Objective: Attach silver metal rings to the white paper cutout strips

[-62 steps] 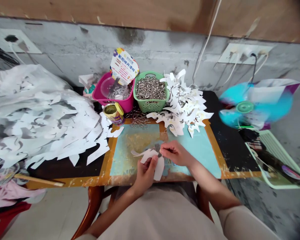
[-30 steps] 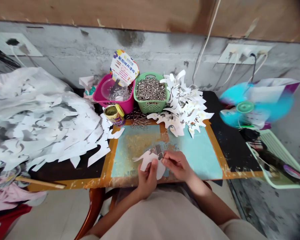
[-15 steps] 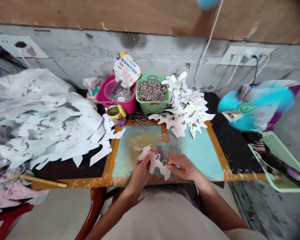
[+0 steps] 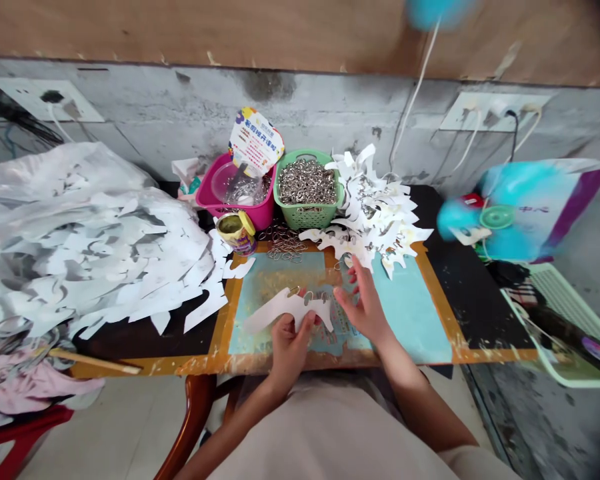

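Note:
My left hand [image 4: 291, 339] pinches the lower edge of a white cut-out piece [image 4: 275, 313], thin and curved like paper or card, above the blue mat. Metal rings [image 4: 309, 298] stand along its upper edge. Just right of it, my right hand [image 4: 364, 303] is raised with the fingers apart and holds nothing. Beyond that hand lies a pile of similar white cut-outs [image 4: 375, 207] with rings on them. A green basket [image 4: 310, 215] full of metal rings [image 4: 307, 181] stands at the back of the table. Loose wire rings [image 4: 286, 244] lie in front of it.
A pink basket [image 4: 260, 215] and a small yellow tin [image 4: 237, 235] stand left of the green basket. White cut-outs [image 4: 130, 260] heap up at the left under plastic. On the right, a blue fan [image 4: 497, 217] spins near a pale green tray [image 4: 555, 373].
My right hand has let go of the cut-out, opened and moved up and away. My left hand has turned the cut-out, which now lies more level with its long end pointing left.

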A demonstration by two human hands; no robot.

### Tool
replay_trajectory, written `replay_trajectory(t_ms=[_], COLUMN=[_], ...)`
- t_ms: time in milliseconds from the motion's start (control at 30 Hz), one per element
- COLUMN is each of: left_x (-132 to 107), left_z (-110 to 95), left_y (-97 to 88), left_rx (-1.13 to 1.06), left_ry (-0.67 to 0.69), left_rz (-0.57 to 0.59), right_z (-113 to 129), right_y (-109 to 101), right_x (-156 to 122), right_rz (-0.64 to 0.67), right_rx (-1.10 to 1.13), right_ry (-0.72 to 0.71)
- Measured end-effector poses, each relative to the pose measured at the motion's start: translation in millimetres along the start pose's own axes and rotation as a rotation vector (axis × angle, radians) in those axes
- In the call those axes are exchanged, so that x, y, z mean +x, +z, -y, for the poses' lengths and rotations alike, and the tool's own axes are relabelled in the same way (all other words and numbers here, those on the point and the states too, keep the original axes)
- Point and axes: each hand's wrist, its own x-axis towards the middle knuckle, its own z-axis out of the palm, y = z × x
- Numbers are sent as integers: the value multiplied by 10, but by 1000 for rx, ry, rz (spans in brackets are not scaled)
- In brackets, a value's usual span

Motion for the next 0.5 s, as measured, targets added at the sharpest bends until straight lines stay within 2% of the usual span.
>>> replay_trajectory(t_ms=[100, 200, 333, 400, 500], left_x=[-21, -51, -33, 16, 75], left_z=[-21, 0, 56, 54, -21], left_y=[2, -20, -46, -47, -77], left_rx=[-32, -59, -195, -292, -367], left_ry=[13, 33, -1, -70, -212], left_rz=[18, 40, 59, 69, 164], right_z=[183, 291, 337, 349, 344], right_y=[-23, 7, 42, 22, -48], right_x=[54, 72, 17, -31, -80], right_rz=[219, 381, 329, 299, 371], right_rx=[63, 145, 91, 57, 183], right_ry=[-115, -80, -97, -116, -21])
